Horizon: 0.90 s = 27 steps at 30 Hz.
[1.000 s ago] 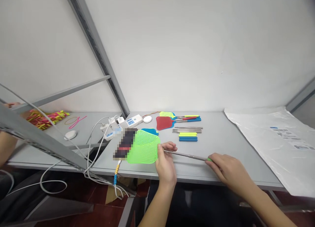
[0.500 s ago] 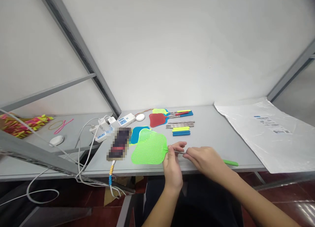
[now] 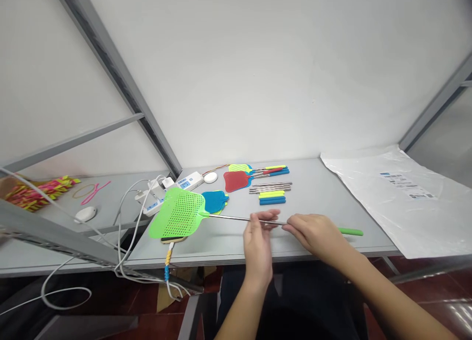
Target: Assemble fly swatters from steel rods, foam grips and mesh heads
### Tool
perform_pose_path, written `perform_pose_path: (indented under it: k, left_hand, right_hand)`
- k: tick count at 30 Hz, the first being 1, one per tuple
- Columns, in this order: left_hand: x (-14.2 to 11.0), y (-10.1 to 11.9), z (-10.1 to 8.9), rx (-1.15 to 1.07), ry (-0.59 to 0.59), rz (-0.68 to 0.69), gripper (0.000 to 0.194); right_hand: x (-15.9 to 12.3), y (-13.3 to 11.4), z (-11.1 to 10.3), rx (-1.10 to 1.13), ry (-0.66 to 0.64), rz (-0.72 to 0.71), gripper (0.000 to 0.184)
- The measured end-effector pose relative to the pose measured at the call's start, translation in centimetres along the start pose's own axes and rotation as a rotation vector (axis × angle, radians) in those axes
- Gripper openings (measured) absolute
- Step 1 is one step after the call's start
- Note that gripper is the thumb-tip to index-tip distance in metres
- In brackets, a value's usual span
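Note:
A bright green fly swatter [image 3: 180, 214] lies across my hands, its mesh head to the left and its thin metal rod [image 3: 228, 217] running right to a green handle [image 3: 352, 231]. My left hand [image 3: 258, 251] is closed loosely around the middle of the rod, thumb in front and fingers behind. Farther right, my right hand [image 3: 315, 234] grips the rod near the handle, hiding part of it. The swatter's head overlaps a phone [image 3: 174, 240] and sits beside blue swatter heads [image 3: 214, 202] stacked on the table.
Behind lie several finished-looking swatters [image 3: 238, 181], metal rods [image 3: 271, 187] and yellow and blue handles [image 3: 272, 200]. A power strip [image 3: 190, 181] with white cables and a round white device [image 3: 210, 177] stand left. A white plastic bag [image 3: 391, 202] covers the right side.
The swatter's head has moved left, away from my left hand, and much more metal rod shows between them. My right hand has shifted slightly right. The head now covers most of the phone.

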<state>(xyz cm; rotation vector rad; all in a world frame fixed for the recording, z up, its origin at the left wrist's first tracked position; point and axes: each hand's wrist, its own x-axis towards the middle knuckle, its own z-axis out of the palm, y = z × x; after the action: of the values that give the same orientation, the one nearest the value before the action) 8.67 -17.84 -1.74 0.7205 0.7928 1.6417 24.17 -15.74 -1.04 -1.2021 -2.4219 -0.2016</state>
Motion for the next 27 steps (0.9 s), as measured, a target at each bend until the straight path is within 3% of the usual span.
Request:
perform_pose_path:
  k: [3, 9, 14, 18, 23, 27]
  left_hand:
    - [-0.2, -0.5, 0.0, 0.029, -0.046, -0.037, 0.038]
    - [3.4, 1.8, -2.0, -0.081, 0.134, 0.085, 0.036]
    - [5.4, 3.2, -1.4, -0.056, 0.045, 0.153, 0.035]
    - [5.1, 1.9, 0.3, -0.048, 0.019, 0.166, 0.041]
    - [3.5, -0.5, 1.7, 0.024, -0.114, 0.042, 0.039]
    - [4.0, -0.1, 1.4, 0.033, -0.100, 0.092, 0.036]
  right_hand:
    - [0.1, 0.0, 0.0, 0.011, 0.011, -0.014, 0.036]
    - [-0.9, 1.2, 0.6, 0.026, -0.072, 0.070, 0.032]
    - [-0.9, 2.5, 0.1, 0.041, -0.042, 0.098, 0.031]
    - [-0.3, 3.0, -0.4, 0.020, 0.032, 0.111, 0.030]
    - [0.2, 2.9, 0.1, 0.040, 0.030, 0.083, 0.030]
    - [-0.1, 3.6, 0.8, 0.080, -0.014, 0.093, 0.029]
